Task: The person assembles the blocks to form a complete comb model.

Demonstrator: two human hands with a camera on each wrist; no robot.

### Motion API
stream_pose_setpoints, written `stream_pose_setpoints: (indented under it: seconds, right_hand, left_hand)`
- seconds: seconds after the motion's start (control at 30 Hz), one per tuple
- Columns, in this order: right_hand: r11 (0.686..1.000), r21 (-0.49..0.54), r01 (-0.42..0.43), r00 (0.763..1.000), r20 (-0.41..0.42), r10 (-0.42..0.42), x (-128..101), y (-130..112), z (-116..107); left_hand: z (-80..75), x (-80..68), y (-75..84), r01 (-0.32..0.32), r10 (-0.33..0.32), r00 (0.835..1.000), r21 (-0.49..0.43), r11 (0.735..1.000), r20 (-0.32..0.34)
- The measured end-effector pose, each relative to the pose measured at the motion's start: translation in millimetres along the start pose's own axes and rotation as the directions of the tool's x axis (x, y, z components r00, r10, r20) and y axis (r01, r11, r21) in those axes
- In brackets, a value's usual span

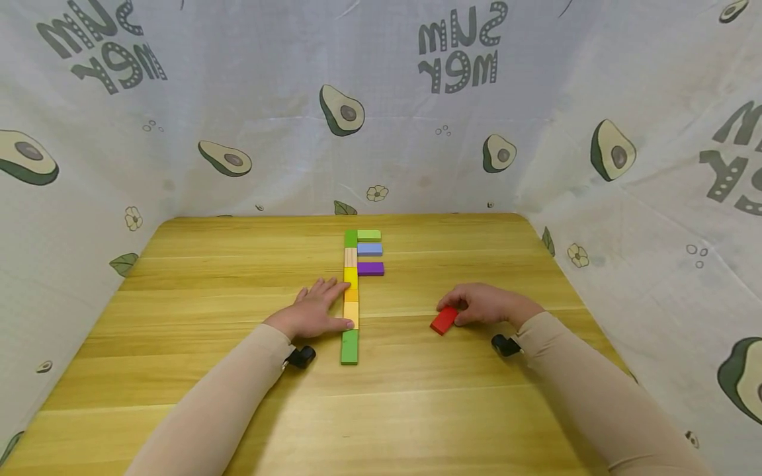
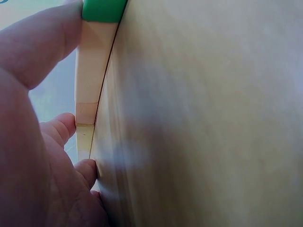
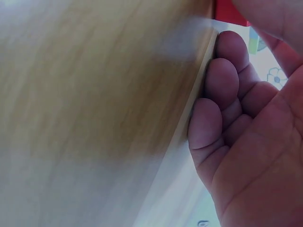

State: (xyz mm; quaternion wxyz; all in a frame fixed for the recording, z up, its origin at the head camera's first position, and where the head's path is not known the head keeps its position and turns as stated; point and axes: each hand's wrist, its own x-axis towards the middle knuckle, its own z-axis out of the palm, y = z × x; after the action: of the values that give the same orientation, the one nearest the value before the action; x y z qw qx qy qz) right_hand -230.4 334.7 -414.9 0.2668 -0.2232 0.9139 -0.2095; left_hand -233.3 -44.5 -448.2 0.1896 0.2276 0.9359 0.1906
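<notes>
A straight column of flat blocks lies on the table, from a green block (image 1: 349,348) at the near end through a peach block (image 1: 351,316), an orange one (image 1: 352,295), a yellow one (image 1: 352,274) and a bare-wood section (image 1: 350,258) to another green block (image 1: 350,238). With fingers spread, my left hand (image 1: 312,314) rests against its left side, thumb at the peach block and index finger at the yellow one. To the right, my right hand (image 1: 485,305) pinches a red block (image 1: 444,320), tilted relative to the column, low at the table. Its other fingers curl under, near the tabletop.
Light green (image 1: 369,235), blue (image 1: 370,249) and purple (image 1: 371,269) blocks stick out rightward from the column's far part, with gaps between them. The wooden table (image 1: 196,317) meets a printed avocado curtain (image 1: 411,152) at the back and sides.
</notes>
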Motion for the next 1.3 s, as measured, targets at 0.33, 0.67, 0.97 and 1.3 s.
stream_pose_setpoints:
  seconds: [0.33,0.67,0.97,1.3]
  right_hand:
    - [0.999,0.033,-0.016,1.000,0.015,0.016,3,-1,-1]
    - [1.000,0.010,-0.002,0.999,-0.035,0.003,7,-4,-3]
    - [0.996,-0.078,0.030,0.993,-0.116,-0.039,19,-14,-6]
    - [0.993,-0.111,0.036,0.984,-0.168,-0.054,33,-31,-10]
  left_hand:
    - [-0.1,0.1,0.9,0.003,-0.003,1.000,-0.007,1.000,0.001]
    - [-2.0,-2.7,2.4,-0.007,0.006,1.000,-0.017,1.000,-0.007]
    - [-2.4,-3.2,3.2,0.003,-0.003,1.000,-0.021,1.000,-0.004]
    - [-2.7,-3.9,2.7,0.004,-0.004,1.000,0.001,1.000,0.004]
